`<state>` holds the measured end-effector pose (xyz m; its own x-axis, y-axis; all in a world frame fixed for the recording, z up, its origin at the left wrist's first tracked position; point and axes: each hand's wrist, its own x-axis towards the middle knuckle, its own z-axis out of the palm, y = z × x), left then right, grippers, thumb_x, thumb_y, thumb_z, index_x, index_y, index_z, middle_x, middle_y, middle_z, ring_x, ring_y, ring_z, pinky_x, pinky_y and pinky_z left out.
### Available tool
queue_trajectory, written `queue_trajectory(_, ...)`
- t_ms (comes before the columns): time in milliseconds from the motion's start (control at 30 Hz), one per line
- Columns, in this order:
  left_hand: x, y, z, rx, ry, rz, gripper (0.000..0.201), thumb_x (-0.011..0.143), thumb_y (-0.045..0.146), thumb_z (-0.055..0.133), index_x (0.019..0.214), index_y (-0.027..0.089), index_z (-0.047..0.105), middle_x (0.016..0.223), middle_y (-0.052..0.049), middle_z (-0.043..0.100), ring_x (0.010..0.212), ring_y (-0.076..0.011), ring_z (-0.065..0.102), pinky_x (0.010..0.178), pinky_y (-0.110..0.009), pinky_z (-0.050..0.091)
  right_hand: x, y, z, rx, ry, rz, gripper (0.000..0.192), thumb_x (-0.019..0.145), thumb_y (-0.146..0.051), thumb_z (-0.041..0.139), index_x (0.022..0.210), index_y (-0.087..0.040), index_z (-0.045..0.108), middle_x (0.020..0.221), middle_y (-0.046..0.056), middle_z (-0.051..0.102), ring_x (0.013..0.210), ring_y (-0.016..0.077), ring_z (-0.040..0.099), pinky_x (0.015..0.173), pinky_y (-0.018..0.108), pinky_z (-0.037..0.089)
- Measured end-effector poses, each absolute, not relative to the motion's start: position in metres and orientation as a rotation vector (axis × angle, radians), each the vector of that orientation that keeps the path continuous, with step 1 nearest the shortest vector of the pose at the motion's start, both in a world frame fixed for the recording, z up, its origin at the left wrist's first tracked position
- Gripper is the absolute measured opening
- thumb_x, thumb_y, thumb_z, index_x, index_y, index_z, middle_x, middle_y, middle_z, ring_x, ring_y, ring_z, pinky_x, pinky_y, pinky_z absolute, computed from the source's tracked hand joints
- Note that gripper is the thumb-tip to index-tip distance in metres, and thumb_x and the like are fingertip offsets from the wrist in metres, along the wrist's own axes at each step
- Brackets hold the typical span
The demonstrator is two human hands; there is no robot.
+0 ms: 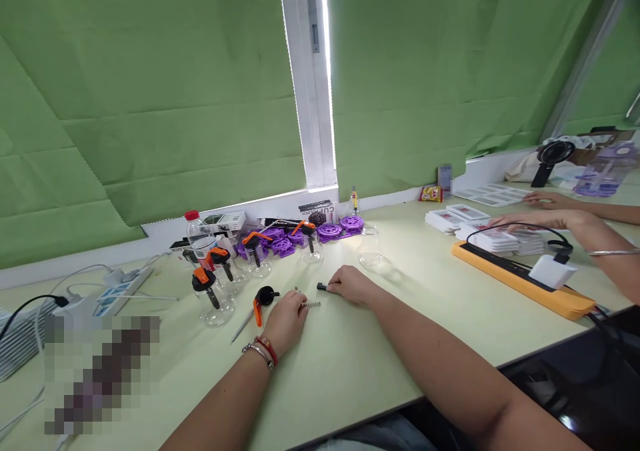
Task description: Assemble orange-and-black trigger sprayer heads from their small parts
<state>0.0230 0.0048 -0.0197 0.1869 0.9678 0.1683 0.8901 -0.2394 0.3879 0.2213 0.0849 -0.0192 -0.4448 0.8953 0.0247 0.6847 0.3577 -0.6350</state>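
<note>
A small metal spring (312, 303) lies flat on the pale surface (350, 364), and everything else here is placed from it. Its long axis runs left to right, roughly level across the view. The left hand (286, 320) rests just left of the spring, fingers curled down with the fingertips at or touching the spring's left end; whether they actually pinch it is too small to tell. The right hand (350, 284) lies just beyond and to the right of the spring, loosely curled, its fingertips narrowly closed on a small black piece (323, 286) that sits a little behind the spring's right end. The left hand is the nearer of the two to the spring.

Left of the spring, beside the left hand, lies an orange-and-black pump head with a thin tube (257, 307). Farther back stand clear bottles with orange-and-black tops (213, 297) and a cluster of purple round parts (330, 229). Well to the right of the spring, another person's hands (545, 219) rest over stacks of white cards (495, 241).
</note>
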Motion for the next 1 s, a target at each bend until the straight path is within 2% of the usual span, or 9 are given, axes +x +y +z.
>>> queue_trajectory(200, 0.014, 0.007, -0.021, 2.218, 1.702, 0.627, 0.025, 0.079, 0.020, 0.049, 0.103, 0.017, 0.058, 0.090, -0.006, 0.060, 0.078, -0.0172, 0.056, 0.074, -0.030, 0.045, 0.225, 0.083, -0.013, -1.392, -2.260, 0.782, 0.022, 0.075, -0.037, 0.061, 0.073, -0.019, 0.073, 0.068, 0.002, 0.065, 0.066, 0.0152, 0.055, 0.060, 0.024, 0.037)
queue_trajectory(333, 0.015, 0.005, -0.018, 2.200, 1.694, 0.611, 0.027, 0.078, 0.018, 0.050, 0.104, 0.018, 0.057, 0.090, -0.005, 0.060, 0.081, -0.0180, 0.056, 0.075, -0.030, 0.045, 0.218, 0.079, -0.014, -1.252, -2.179, 0.725, 0.019, 0.077, -0.031, 0.059, 0.083, -0.020, 0.073, 0.084, 0.003, 0.067, 0.073, 0.0146, 0.057, 0.066, 0.024, 0.040)
queue_trajectory(500, 0.018, 0.003, -0.016, 2.217, 1.734, 0.579, 0.022, 0.078, 0.018, 0.050, 0.099, 0.019, 0.057, 0.090, -0.005, 0.060, 0.081, -0.0182, 0.055, 0.075, -0.030, 0.043, 0.196, 0.061, -0.018, -1.054, -2.361, 0.650, 0.023, 0.072, -0.029, 0.066, 0.091, -0.020, 0.072, 0.090, 0.003, 0.065, 0.079, 0.0151, 0.058, 0.068, 0.023, 0.042)
queue_trajectory(600, 0.018, 0.004, -0.016, 2.264, 1.728, 0.557, 0.016, 0.079, 0.019, 0.048, 0.093, 0.020, 0.057, 0.088, -0.005, 0.059, 0.079, -0.0177, 0.055, 0.070, -0.029, 0.042, 0.184, 0.052, -0.020, -0.995, -2.537, 0.463, 0.018, 0.077, -0.025, 0.062, 0.091, -0.020, 0.073, 0.086, 0.004, 0.065, 0.084, 0.0175, 0.057, 0.074, 0.026, 0.040)
queue_trajectory(700, 0.017, 0.004, -0.017, 2.286, 1.726, 0.548, 0.015, 0.079, 0.020, 0.048, 0.091, 0.020, 0.058, 0.087, -0.004, 0.058, 0.078, -0.0178, 0.055, 0.069, -0.028, 0.042, 0.180, 0.052, -0.019, -1.014, -2.585, 0.406, 0.019, 0.080, -0.020, 0.058, 0.091, -0.020, 0.073, 0.085, 0.006, 0.065, 0.083, 0.0177, 0.057, 0.074, 0.026, 0.039)
queue_trajectory(800, 0.016, 0.005, -0.018, 2.270, 1.727, 0.554, 0.021, 0.079, 0.021, 0.048, 0.098, 0.020, 0.058, 0.089, -0.005, 0.058, 0.081, -0.0183, 0.055, 0.072, -0.029, 0.043, 0.187, 0.062, -0.019, -1.091, -2.455, 0.468, 0.028, 0.081, -0.019, 0.055, 0.104, -0.019, 0.069, 0.086, 0.006, 0.065, 0.080, 0.0161, 0.056, 0.072, 0.025, 0.039)
queue_trajectory(900, 0.015, 0.005, -0.019, 2.253, 1.723, 0.564, 0.025, 0.079, 0.020, 0.048, 0.102, 0.019, 0.057, 0.092, -0.005, 0.059, 0.082, -0.0187, 0.056, 0.074, -0.029, 0.043, 0.198, 0.080, -0.022, -1.194, -2.216, 0.635, 0.037, 0.083, -0.021, 0.050, 0.118, -0.018, 0.061, 0.079, 0.003, 0.063, 0.070, 0.0129, 0.054, 0.068, 0.024, 0.040)
queue_trajectory(1000, 0.015, 0.005, -0.020, 2.257, 1.722, 0.565, 0.024, 0.079, 0.020, 0.048, 0.101, 0.019, 0.057, 0.092, -0.005, 0.059, 0.081, -0.0186, 0.056, 0.074, -0.030, 0.043, 0.205, 0.098, -0.029, -1.295, -2.036, 0.822, 0.037, 0.083, -0.025, 0.047, 0.117, -0.018, 0.062, 0.071, 0.000, 0.060, 0.060, 0.0108, 0.050, 0.061, 0.023, 0.040)
